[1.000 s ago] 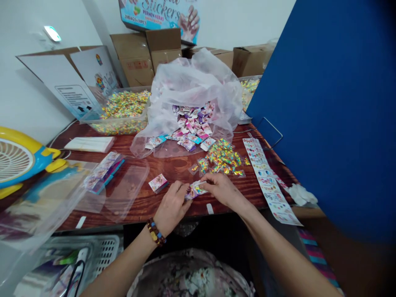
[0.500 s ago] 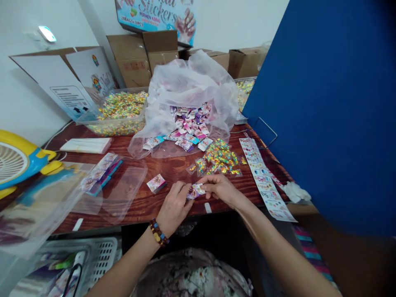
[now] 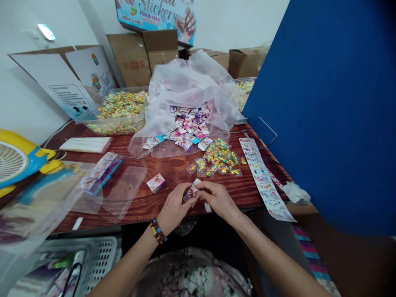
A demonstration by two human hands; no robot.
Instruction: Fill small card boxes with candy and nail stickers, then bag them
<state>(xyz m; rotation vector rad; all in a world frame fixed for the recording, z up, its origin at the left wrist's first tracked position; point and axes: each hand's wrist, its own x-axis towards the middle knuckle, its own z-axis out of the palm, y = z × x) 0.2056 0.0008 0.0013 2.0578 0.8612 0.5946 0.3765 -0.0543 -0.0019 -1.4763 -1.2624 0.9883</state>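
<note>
Near the table's front edge, a small purple and white printed box (image 3: pixel 192 192) is between my two hands, a white flap standing up at its top. My left hand (image 3: pixel 175 205) is closed around its left side. The fingers of my right hand (image 3: pixel 217 199) pinch its right side by the flap. Another small pink and white box (image 3: pixel 156 182) lies on the table just left of my hands. Beyond my right hand is a pile of small clear packets with shiny yellow and multicoloured pieces (image 3: pixel 220 156).
Behind, a translucent plastic bag (image 3: pixel 188 82) spills several small boxes (image 3: pixel 192 128). A clear tub (image 3: pixel 114 128) of shiny packets stands back left. A row of boxes (image 3: pixel 102 171) and a yellow-blue fan (image 3: pixel 21 161) are left. A sticker strip (image 3: pixel 262 177) and blue panel (image 3: pixel 334 103) are right.
The box between my hands has turned more upright, its white flap now at the top. My right hand has shifted slightly down and closer to it. Things on the table have stayed put.
</note>
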